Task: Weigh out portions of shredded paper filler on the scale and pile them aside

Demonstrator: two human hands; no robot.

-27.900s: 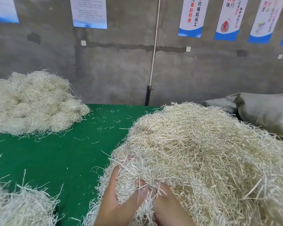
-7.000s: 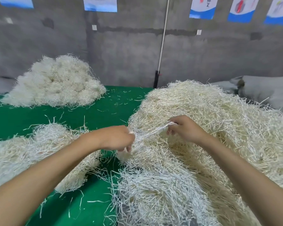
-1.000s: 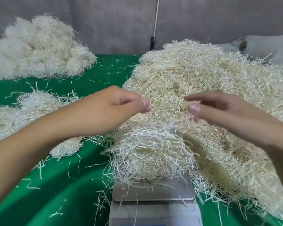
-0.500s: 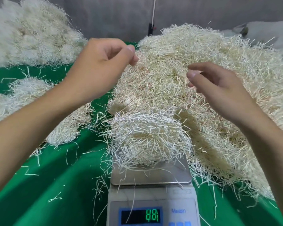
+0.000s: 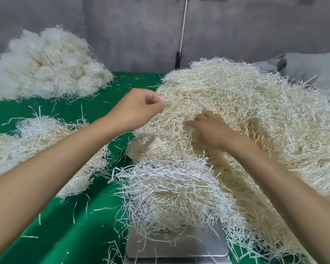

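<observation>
A: Okay, head view. Filler?
B: One portion (image 5: pixel 171 195) sits on the scale (image 5: pixel 176 246), bottom centre. Big heap (image 5: pixel 255 121) right behind it, touching. Two piles on the green worktop (image 5: pixel 65 235): near pile (image 5: pixel 36 141) left, far pile (image 5: pixel 51 63) back-left.
A: Hands?
B: Left hand (image 5: pixel 139 108) curled at the heap's left edge; pinching strands or not, can't tell. Right hand (image 5: pixel 208 132) lies spread on the heap, fingertips sunk in, gripping nothing visible. Blurred.

No text, label, brand, number or sign can be read anywhere in this view, including on the scale (image 5: pixel 176 246).
</observation>
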